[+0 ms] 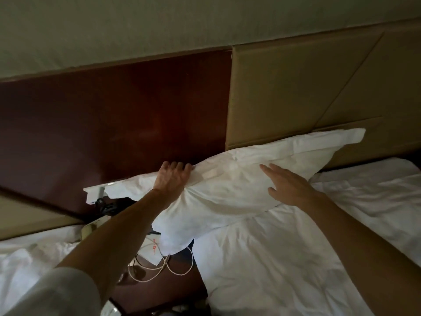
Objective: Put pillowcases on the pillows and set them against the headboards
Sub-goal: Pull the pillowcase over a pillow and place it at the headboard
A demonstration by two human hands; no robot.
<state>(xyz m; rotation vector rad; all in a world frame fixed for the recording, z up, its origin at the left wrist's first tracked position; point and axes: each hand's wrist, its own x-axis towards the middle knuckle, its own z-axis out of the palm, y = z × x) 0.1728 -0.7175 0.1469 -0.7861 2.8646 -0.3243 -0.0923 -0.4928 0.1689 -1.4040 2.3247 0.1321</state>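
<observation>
One pillow [227, 197], centre frame. Two hands: left hand [169, 180], right hand [288, 187]. Two beds (lower-left bed [29, 258], lower-right bed [296, 258]).

No legible text (card [152, 253] print blurred)

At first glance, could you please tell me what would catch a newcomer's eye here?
A plump white cased pillow leans mid-frame against the tan padded headboard, beside a dark reddish wooden wall panel. The left hand grips the pillow's upper left edge; the right hand lies open on its front.
</observation>
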